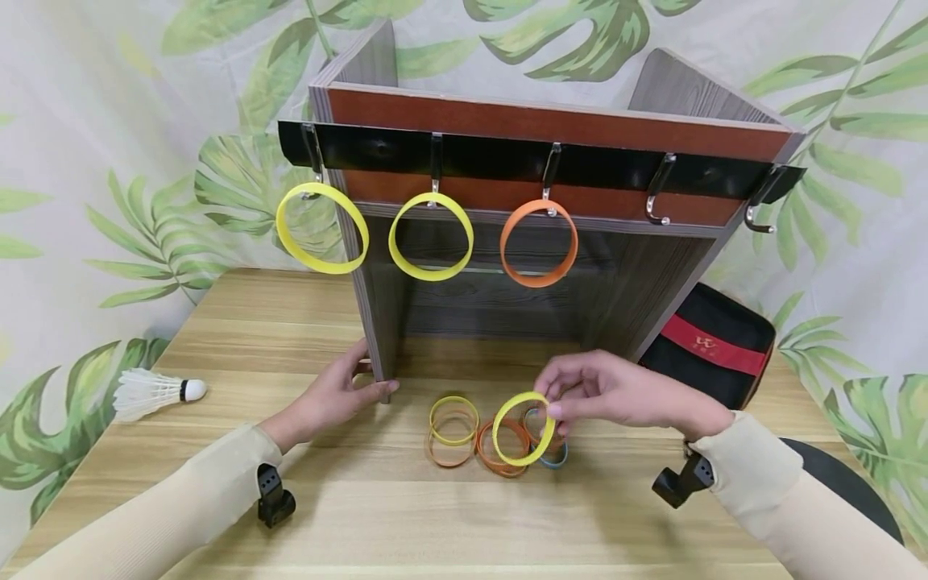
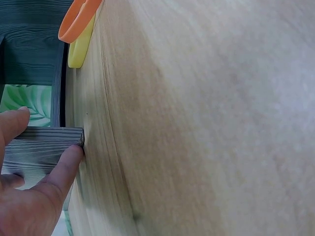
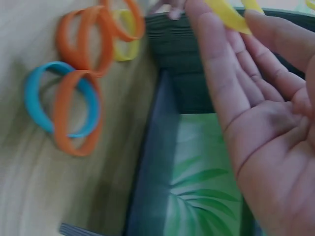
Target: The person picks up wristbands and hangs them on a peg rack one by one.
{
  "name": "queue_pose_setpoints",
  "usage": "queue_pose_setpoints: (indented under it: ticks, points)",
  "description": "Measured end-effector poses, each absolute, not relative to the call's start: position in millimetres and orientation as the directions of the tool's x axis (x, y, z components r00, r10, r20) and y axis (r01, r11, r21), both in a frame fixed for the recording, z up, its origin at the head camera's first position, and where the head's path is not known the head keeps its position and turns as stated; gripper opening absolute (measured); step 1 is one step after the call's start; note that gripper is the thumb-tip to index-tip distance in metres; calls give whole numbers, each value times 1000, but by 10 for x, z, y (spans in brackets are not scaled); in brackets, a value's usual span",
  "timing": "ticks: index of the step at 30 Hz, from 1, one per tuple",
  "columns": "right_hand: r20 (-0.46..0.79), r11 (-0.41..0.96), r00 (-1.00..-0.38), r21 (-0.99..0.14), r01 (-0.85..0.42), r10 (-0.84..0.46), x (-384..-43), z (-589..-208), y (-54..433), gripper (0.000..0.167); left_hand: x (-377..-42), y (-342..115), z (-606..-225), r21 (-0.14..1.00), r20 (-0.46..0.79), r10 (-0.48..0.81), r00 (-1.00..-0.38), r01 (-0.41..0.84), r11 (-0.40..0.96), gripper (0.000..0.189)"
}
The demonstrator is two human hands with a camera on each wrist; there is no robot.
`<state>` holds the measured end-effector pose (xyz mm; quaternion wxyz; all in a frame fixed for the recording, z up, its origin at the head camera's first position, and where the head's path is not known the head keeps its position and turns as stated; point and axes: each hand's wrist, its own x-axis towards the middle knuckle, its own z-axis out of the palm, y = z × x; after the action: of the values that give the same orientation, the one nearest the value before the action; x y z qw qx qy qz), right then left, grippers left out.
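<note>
My right hand (image 1: pixel 605 391) pinches a yellow wristband (image 1: pixel 524 460) above the loose wristbands (image 1: pixel 505 472) on the tabletop (image 1: pixel 406 515), while my left hand (image 1: pixel 333 400) grips the grey side panel (image 1: pixel 373 314). Three hooks (image 1: pixel 436 153) already carry hung bands (image 1: pixel 432 277), so I judge this is the picking-up step. Next, the yellow wristband should be raised, and its loop carefully passed over the bare fourth hook (image 1: pixel 658 187).

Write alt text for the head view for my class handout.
A right hand pinches a yellow wristband over loose wristbands on a wooden table; the left hand grips a grey wooden rack. Three of its five hooks carry hanging wristbands: two yellow, one orange.
</note>
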<state>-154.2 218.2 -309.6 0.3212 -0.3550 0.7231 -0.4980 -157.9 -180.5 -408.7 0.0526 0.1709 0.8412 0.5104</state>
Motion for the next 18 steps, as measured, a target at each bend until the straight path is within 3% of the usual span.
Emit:
queue_pose_setpoints:
  ticks: [5,9,18]
  points:
    - [55,132,-609,-957,-258,-791,-1534,-2845,2285,17,-1579,-1804,-4080,875,88,339,-937,235,422,74]
    - [160,38,-674,-962,-269,-721,-1498,-2648,2352,23,-1576,-1805,-4080,873,89,338,-937,237,426,73]
    - [452,-332,-664,-891,-309,-596,-1463,-2382,2447,35,-1573,-1802,-4068,871,87,337,-937,236,431,73]
